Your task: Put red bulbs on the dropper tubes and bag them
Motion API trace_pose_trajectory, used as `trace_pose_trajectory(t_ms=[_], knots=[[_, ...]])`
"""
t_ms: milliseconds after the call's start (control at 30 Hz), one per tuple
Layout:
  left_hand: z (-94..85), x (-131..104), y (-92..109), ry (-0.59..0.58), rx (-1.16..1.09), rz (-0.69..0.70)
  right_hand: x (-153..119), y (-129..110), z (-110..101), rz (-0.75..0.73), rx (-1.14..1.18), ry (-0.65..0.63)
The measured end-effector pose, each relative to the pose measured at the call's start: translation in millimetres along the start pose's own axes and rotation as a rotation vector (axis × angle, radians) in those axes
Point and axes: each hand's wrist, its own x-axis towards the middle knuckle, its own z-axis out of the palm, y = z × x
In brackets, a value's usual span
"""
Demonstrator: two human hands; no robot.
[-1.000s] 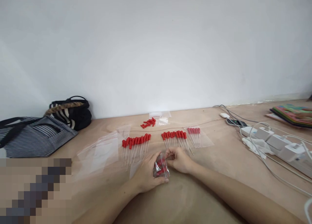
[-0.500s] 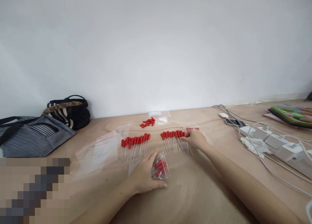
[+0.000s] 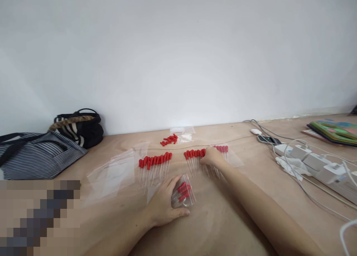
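My left hand (image 3: 164,202) rests on the table, curled around a small clear zip bag (image 3: 192,200). Inside the bag lie several droppers with red bulbs (image 3: 184,192). Farther right, my right hand (image 3: 212,157) reaches into a row of glass droppers (image 3: 192,163), its fingertips closed at the red bulbs and partly hidden. More droppers lie just right of that hand, by a flat clear bag (image 3: 235,160). Left of centre a second row of droppers (image 3: 157,168) lies side by side, bulbs pointing away from me.
Loose red bulbs (image 3: 170,139) lie near the wall beside a clear bag (image 3: 185,135). Flat zip bags (image 3: 111,178) are spread at left, before a striped bag (image 3: 41,152) and a black bag (image 3: 89,131). At right are a power strip with chargers (image 3: 315,161), cables, a phone (image 3: 269,140) and coloured boards (image 3: 334,131).
My right hand has shifted left along the dropper row, uncovering the droppers on its right. My left hand stays with the bag. Another person's fingers have left the coloured boards.
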Motion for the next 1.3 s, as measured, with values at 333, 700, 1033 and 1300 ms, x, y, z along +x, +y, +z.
trace_pose_trajectory(t_ms=[333,700,1033,1300], knots=[[-1.8,1.1,1.7,-0.024,0.017,0.017,8.8,41.3,-38.1,0.087,0.121,-0.056],[-0.9,0.8,2.0,-0.009,0.030,0.011,16.0,49.9,-15.8,0.147,0.269,-0.189],[0.0,0.7,1.3,-0.009,0.041,0.017,12.8,46.3,-20.2,0.145,0.500,-0.188],[0.4,1.3,0.9,-0.023,0.036,-0.011,-37.7,23.6,-9.3,-0.023,0.983,-0.247]])
